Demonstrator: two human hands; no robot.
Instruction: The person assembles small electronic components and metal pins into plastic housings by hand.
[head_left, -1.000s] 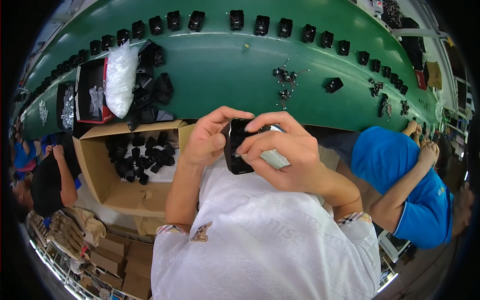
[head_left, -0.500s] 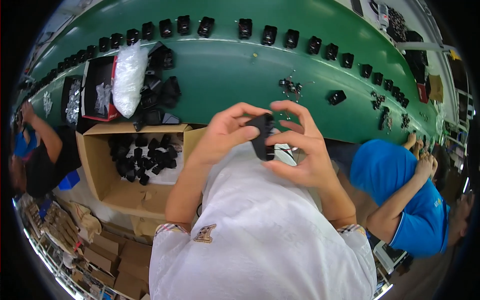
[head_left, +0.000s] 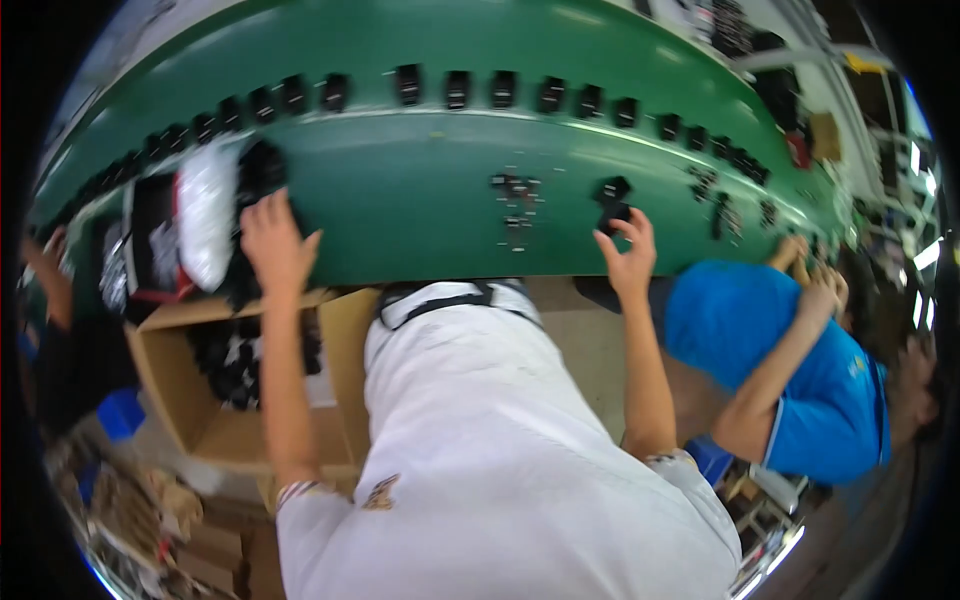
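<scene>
My right hand (head_left: 634, 256) pinches a small black plastic part (head_left: 611, 217) between thumb and fingers, just over the green table (head_left: 400, 215). Right beyond it, a similar black unit (head_left: 613, 187) lies on the table; I cannot tell whether the two touch. My left hand (head_left: 272, 240) reaches to the pile of black plastic housings (head_left: 262, 168) on the left, fingers stretched out and thumb apart. Its fingertips overlap the lower part of the pile, and nothing shows in its grasp. Some of that pile is hidden behind the hand and blurred.
Black units (head_left: 457, 90) stand in a long curved row across the table. Small loose components (head_left: 517, 190) lie mid-table. Left are a bag of clear plastic (head_left: 206, 225) and a cardboard box (head_left: 345, 350) holding black parts. A co-worker in a blue shirt (head_left: 740, 320) works at right.
My hands have come apart from in front of my chest. The right carried a black part forward to the table; the left moved to the housings at left. The view has shifted.
</scene>
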